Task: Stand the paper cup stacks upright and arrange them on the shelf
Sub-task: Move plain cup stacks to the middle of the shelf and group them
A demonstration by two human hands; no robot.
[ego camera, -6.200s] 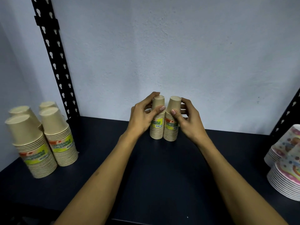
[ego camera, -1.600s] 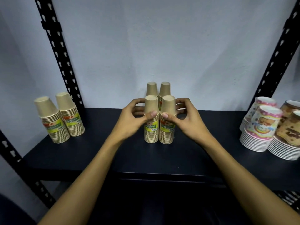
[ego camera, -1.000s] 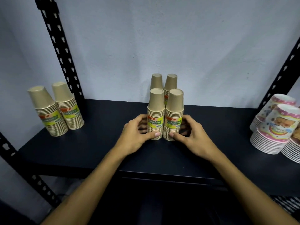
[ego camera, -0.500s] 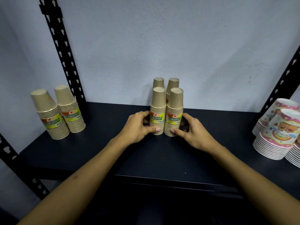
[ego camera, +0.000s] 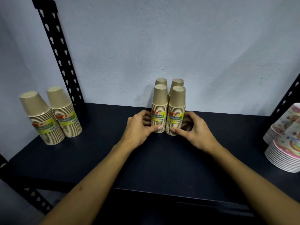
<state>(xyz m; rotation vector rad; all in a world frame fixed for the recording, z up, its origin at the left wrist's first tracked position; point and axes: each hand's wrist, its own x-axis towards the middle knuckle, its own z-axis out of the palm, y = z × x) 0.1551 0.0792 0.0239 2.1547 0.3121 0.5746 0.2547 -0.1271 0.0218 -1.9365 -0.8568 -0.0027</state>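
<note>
On the dark shelf (ego camera: 81, 159), near its far centre, two front cup stacks (ego camera: 159, 109) are still pinched at their bases by the left hand (ego camera: 138, 129) and right hand (ego camera: 196, 129), now pushed farther back against two rear stacks (ego camera: 177, 82).

The paper cup stacks (ego camera: 168, 109) are matt, unbleached tan paper with finely ribbed rims, each stack banded by a slightly glossy yellow-green label (ego camera: 158, 116). The shelf (ego camera: 162, 159) is dark and matt with a faintly grainy face (what it is made of cannot be told), and its slotted upright (ego camera: 55, 46) looks like black painted metal. The wall (ego camera: 162, 38) is rough, chalky plaster, and the printed cups (ego camera: 285, 137) have a smoother, faintly shiny paper.
</note>
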